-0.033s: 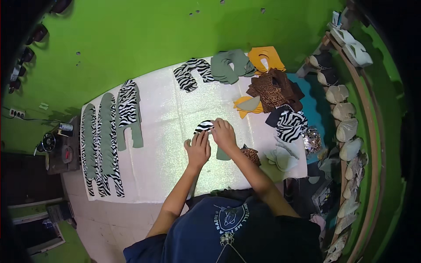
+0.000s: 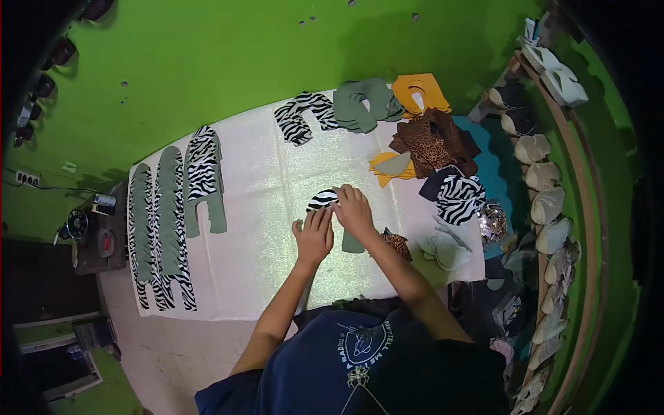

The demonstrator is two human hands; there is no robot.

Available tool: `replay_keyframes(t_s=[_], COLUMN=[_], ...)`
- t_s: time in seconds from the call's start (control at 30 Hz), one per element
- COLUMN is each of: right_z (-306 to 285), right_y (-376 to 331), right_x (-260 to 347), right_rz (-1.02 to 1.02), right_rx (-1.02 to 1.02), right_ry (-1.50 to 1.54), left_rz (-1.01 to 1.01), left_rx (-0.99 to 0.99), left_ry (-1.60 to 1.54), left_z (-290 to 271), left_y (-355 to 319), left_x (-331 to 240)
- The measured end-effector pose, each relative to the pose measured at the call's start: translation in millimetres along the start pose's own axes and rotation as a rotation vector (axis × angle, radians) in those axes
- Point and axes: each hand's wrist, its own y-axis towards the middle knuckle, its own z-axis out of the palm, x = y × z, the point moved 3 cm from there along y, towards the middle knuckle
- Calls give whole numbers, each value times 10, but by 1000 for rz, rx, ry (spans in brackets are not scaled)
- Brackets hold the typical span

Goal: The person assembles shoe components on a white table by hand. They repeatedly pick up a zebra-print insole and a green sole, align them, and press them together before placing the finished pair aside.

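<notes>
Still, from the head view, almost nothing differs from the earlier frame: the left hand [image 2: 315, 238] and right hand [image 2: 354, 211] keep curved fingers [image 2: 317, 220] on the zebra-striped piece [image 2: 322, 199] mid-table (pinching or pressing, I cannot tell). Pale, shiny table [image 2: 252, 214]; bright green wall [image 2: 228, 69] behind.
</notes>
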Motion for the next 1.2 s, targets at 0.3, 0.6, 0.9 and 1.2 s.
replay_keyframes(t_s=[0.3,0.6,0.9,1.2], right_z=[65,10,71,-14], right_y=[253,254,141,32], right_x=[-156,-149,-81,-114], right_rz=[18,60,96,193], right_rx=[241,290,162,49], right_ry=[204,103,-4,-89], left_rz=[42,-42,-85,-198], left_rx=[65,98,146,230], left_ry=[-1,95,-69,8], left_z=[0,97,145,148], left_y=[22,-64,-88,-125], left_x=[-78,-171,-122,-70])
